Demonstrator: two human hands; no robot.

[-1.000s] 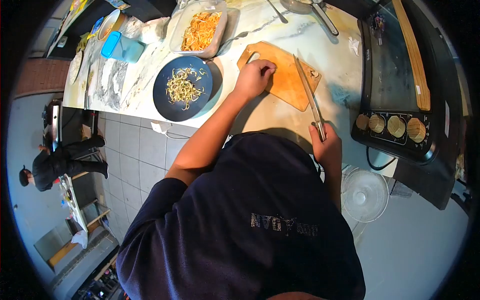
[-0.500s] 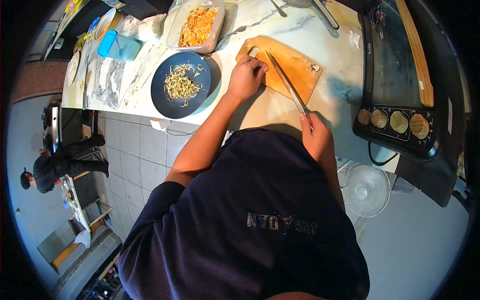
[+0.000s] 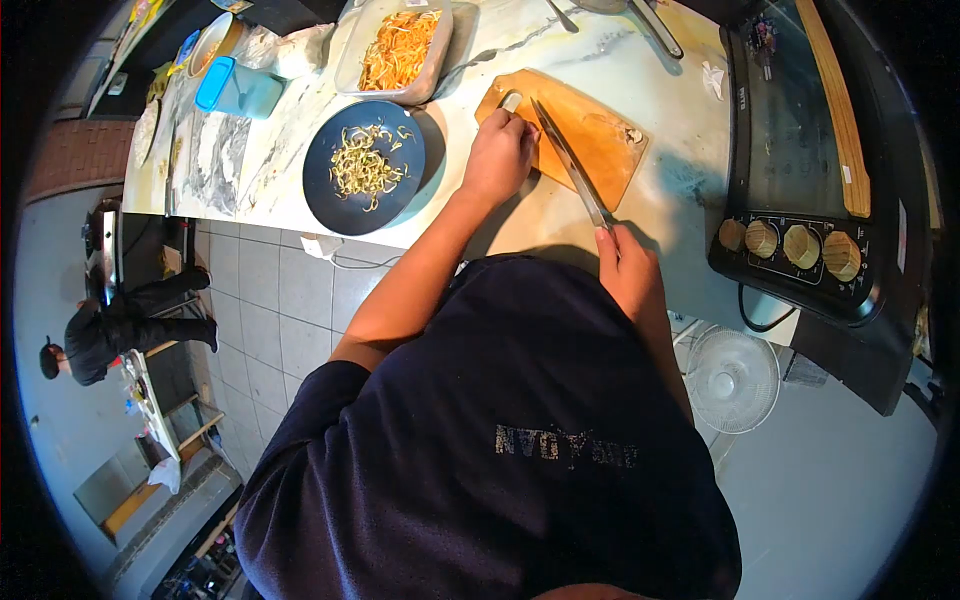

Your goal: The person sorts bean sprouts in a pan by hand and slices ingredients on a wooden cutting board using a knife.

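My right hand [image 3: 630, 268] is closed around the handle of a long knife [image 3: 572, 163], whose blade lies slanted across a wooden cutting board [image 3: 600, 130]. At the board's left edge, my left hand [image 3: 500, 158] is closed with its fingers curled inward; whatever they may pinch is hidden. Just beyond those fingers is a small pale oval [image 3: 511, 101] at the board's narrow end. Small brownish-white scraps [image 3: 634, 136] rest near the board's right corner. To the left of my left hand stands a dark blue bowl [image 3: 318, 190] with bean sprouts [image 3: 366, 168] in it.
Behind the bowl is a plastic container [image 3: 400, 97] of orange shreds [image 3: 402, 50]. A blue-lidded box [image 3: 240, 90] stands farther left. On the right sits a black toaster oven [image 3: 795, 245] with wooden knobs. Another person [image 3: 95, 335] is across the room, near a fan-free wall.
My left hand has rolled slightly, so more of its back shows and its fingertips are less visible. The knife and my right hand have barely moved.
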